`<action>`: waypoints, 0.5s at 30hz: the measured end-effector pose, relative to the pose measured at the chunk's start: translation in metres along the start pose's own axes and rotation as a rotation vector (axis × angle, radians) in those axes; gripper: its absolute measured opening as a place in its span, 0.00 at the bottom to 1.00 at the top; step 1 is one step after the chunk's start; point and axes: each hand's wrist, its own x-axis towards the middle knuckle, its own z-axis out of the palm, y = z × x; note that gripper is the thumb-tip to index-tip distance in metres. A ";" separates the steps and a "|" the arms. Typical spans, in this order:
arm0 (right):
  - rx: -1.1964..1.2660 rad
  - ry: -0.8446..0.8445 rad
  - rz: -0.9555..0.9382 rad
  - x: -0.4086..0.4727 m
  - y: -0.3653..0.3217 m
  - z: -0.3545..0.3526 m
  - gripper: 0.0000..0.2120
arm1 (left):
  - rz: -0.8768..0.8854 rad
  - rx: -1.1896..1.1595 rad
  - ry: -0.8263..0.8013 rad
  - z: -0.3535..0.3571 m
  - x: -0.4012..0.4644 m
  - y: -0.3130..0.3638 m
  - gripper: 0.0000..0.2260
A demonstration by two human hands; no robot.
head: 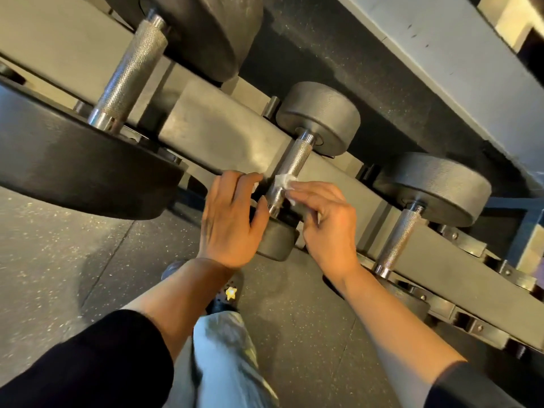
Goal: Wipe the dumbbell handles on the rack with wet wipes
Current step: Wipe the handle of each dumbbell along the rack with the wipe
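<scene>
A small black dumbbell lies across the rack, its knurled steel handle point(290, 169) running from the far head point(319, 119) down to the near head point(276, 241). A white wet wipe point(284, 184) is wrapped on the lower part of that handle. My right hand point(326, 222) pinches the wipe against the handle from the right. My left hand point(229, 219) rests on the near head from the left, its fingers reaching toward the handle. A larger dumbbell's handle point(129, 72) is at upper left. Another small dumbbell's handle point(399, 240) lies to the right.
The grey metal rack rail point(223, 134) runs diagonally under the dumbbells, with an upper shelf point(426, 48) above. A big black weight head point(76, 166) juts out at left. Speckled rubber floor point(73, 260), my shoe point(226, 295) and trouser leg lie below.
</scene>
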 end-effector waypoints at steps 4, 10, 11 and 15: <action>0.029 0.265 0.160 0.026 0.008 0.007 0.17 | 0.069 0.075 -0.030 -0.005 0.001 0.004 0.16; 0.249 0.218 0.326 0.007 -0.004 0.028 0.18 | 0.094 0.127 -0.072 -0.005 0.004 0.007 0.16; 0.300 0.180 0.381 0.000 -0.007 0.028 0.19 | 0.099 0.133 -0.072 -0.005 0.004 0.008 0.16; 0.361 0.070 0.481 -0.019 -0.013 0.024 0.17 | 0.104 0.181 -0.106 -0.008 0.006 0.012 0.16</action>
